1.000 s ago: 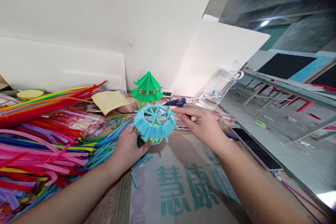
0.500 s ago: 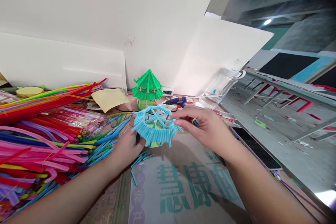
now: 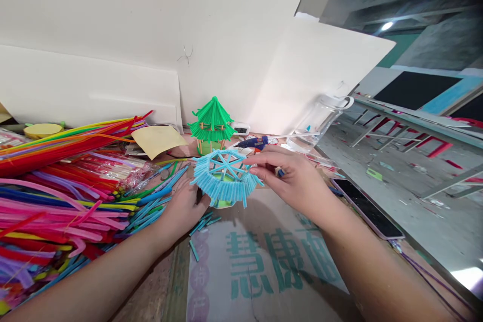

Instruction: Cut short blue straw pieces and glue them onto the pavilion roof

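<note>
A small model pavilion with a light blue pipe-cleaner roof (image 3: 228,189) stands over the cardboard, its ring of short strips fanning outward around a spoked frame. Its round green base shows below. My left hand (image 3: 186,204) is closed around the model's left side, its fingertips hidden behind the roof. At the right of the roof's rim, the thumb and forefinger of my right hand (image 3: 287,173) pinch a short blue pipe-cleaner piece; whether it is joined to the roof I cannot tell. Just behind stands a finished-looking green pipe-cleaner pavilion (image 3: 212,121).
Bundles of coloured pipe cleaners (image 3: 56,206) cover the left side. Cut blue pieces (image 3: 194,250) lie near the printed cardboard (image 3: 264,271). Behind are a glue gun (image 3: 256,143), a yellow sheet (image 3: 158,141) and a clear jug (image 3: 315,121). A phone (image 3: 368,209) lies at the right edge.
The blue roof tips slightly, and its right edge strips spread a little more. Both hands keep nearly the same place and hold. The view shifts a little.
</note>
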### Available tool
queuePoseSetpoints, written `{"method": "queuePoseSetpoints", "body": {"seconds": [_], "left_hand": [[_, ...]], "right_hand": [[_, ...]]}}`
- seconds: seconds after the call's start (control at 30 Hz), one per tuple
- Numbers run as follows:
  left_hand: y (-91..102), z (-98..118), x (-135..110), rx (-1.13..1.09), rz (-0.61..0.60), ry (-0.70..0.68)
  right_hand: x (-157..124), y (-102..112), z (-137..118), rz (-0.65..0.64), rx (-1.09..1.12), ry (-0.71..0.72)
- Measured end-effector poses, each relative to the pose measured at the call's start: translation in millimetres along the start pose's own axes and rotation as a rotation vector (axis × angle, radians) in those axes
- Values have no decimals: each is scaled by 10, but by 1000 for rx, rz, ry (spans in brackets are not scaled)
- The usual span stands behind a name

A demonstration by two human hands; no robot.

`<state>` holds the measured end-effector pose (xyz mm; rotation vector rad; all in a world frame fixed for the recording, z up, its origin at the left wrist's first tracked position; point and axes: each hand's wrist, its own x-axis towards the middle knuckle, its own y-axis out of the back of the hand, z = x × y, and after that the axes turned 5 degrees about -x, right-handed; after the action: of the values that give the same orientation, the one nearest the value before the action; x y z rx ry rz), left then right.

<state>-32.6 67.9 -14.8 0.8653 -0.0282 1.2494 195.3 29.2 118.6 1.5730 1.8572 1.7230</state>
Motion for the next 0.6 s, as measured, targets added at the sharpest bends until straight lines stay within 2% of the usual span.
{"method": "queuePoseSetpoints", "body": {"seconds": [0.2, 0.6], "left_hand": [[4, 19, 6, -21, -12, -16], [-6, -11, -7, 3, -14, -7]], "right_hand": [[9, 41, 8, -54, -39, -13], [-5, -59, 2, -39, -50, 28]]}}
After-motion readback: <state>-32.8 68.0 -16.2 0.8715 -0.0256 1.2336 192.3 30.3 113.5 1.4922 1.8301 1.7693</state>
